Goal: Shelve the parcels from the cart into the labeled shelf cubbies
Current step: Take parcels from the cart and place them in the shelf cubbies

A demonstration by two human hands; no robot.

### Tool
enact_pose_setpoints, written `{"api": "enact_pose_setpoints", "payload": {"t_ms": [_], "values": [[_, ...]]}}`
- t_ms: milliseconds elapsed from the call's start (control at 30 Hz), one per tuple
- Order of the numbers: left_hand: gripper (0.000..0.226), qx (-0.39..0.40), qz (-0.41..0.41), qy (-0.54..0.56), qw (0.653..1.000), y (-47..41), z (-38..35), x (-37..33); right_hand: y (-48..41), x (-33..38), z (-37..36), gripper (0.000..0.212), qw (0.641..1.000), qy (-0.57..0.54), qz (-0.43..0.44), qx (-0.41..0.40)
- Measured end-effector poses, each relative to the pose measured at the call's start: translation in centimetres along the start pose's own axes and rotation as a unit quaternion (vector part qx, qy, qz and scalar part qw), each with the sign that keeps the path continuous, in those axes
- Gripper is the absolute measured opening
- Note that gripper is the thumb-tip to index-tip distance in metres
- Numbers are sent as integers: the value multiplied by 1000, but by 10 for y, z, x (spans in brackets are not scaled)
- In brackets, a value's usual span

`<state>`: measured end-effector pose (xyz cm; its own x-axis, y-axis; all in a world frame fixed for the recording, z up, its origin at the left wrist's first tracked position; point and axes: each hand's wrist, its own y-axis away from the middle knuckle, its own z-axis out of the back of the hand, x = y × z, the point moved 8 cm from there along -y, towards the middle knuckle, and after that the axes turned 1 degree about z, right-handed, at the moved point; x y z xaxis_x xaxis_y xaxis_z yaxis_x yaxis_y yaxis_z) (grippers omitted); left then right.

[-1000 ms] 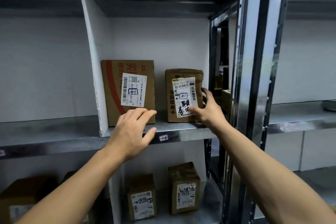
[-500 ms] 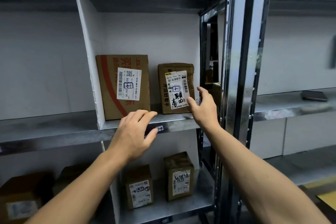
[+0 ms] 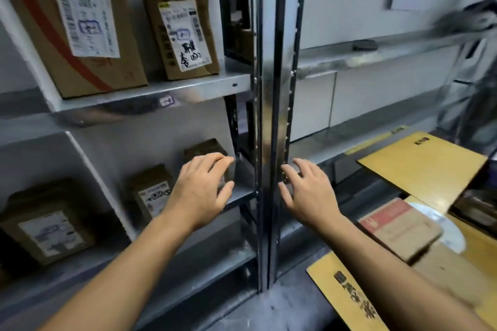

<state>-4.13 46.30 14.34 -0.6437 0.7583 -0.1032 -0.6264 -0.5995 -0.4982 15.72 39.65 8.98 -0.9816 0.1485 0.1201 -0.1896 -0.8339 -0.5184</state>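
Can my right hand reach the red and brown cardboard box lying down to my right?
Probably yes. The right hand is open and empty, and the red and brown cardboard box lies uncovered just beside that forearm, with nothing over it.

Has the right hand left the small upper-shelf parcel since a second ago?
Yes. The right hand has dropped off the small parcel to below the upper shelf, by the steel upright.

1 camera sits on the person's head. It looks forward and down, close to the shelf [image 3: 150, 93] and its post [image 3: 265, 115].
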Motion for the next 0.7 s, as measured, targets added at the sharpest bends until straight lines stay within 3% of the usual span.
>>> {"api": "enact_pose_setpoints", "payload": {"t_ms": [300,500,700], "values": [[51,141,-101,68,982,6,-126,-131,149,-124,-7,46,973,73,-181,123],[53,197,-154,102,963,10,-187,-225,239,-211,-6,46,919,46,-343,188],[54,236,-189,113,947,15,-228,-296,296,-278,-17,52,886,31,-403,229]]}}
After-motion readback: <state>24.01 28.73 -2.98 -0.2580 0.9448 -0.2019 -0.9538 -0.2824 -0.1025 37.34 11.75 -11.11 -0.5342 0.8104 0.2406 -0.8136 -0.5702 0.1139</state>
